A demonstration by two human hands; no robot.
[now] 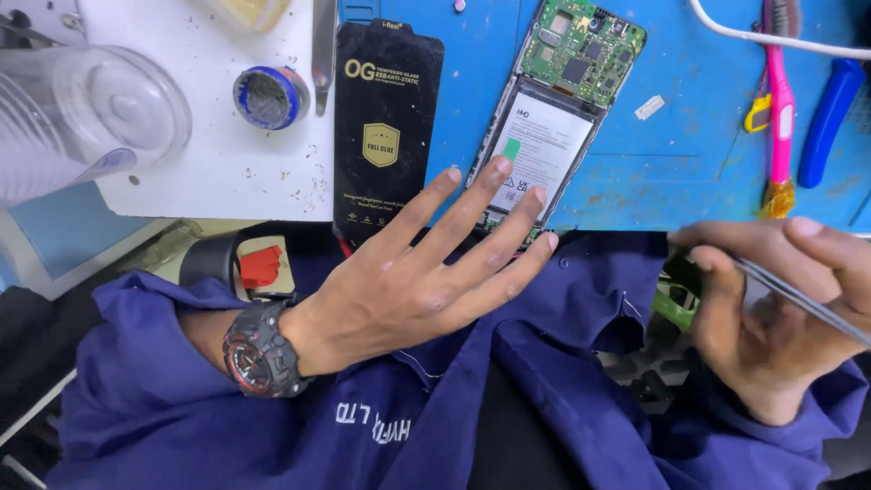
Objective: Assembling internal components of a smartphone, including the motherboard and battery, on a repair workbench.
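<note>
**My hands and the open phone**

My left hand (426,272) is spread wide open and holds nothing. Its fingertips (502,168) rest on the bottom end of the open phone (553,118). My right hand (771,308) is closed around thin metal tweezers (798,299), pinched between thumb and fingers.

The phone lies flat on the blue mat (689,136), just past the table edge near me. Its back is off, so I can see the white battery (542,150) and the green board (590,45). Its long side runs away from me and leans to the right, with the green board at the far end.

I think the phone is light and stiff, but the open parts look easy to break. I would hold it by its side edges, not the board. A black flat packet (386,127) lies just beside it on the left, maybe touching; I cannot tell
</note>
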